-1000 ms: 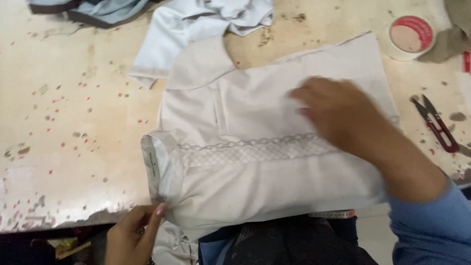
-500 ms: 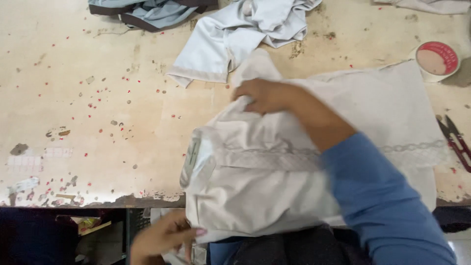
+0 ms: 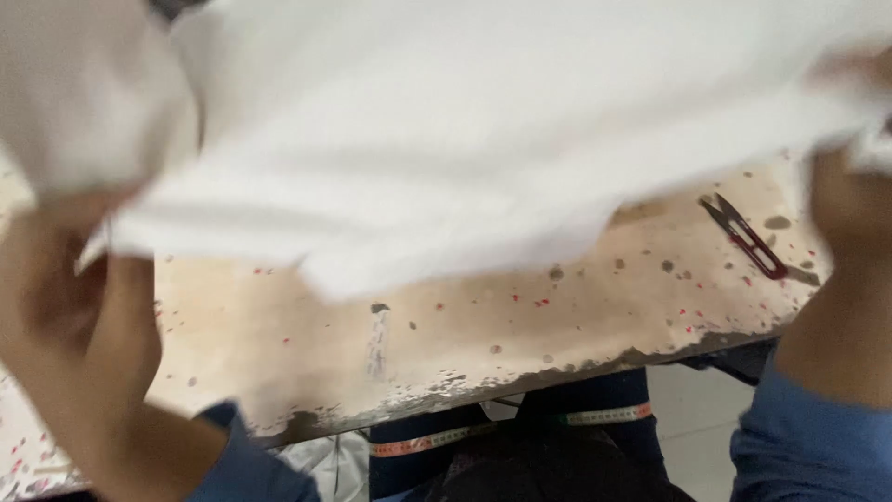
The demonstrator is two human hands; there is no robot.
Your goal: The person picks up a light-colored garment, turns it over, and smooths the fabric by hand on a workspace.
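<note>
1. Both hands grip a white cloth, one at each side, holding it up off the table close to the camera.
2. Left hand: closed on the cloth's left edge, fingers blurred, wrist and forearm running down to a blue sleeve at the bottom left.
3. Right hand: closed on the right edge near the top corner; fingertips are hidden by the cloth and blur, so the exact pinch can't be made out.
4. Cloth spans almost the whole upper half of the view, stretched between the hands, lower edge hanging loose and ragged-looking above the tabletop. It's heavily blurred; no detail on it can be read.
5. Table underneath is pale, worn, speckled with red and dark spots, front edge chipped.
6. Red-handled thread snips lie flat on the table at the right, just below the cloth's edge, near the right forearm, not touched.
7. Below the table edge: dark clothing with a measuring tape draped across it.
</note>
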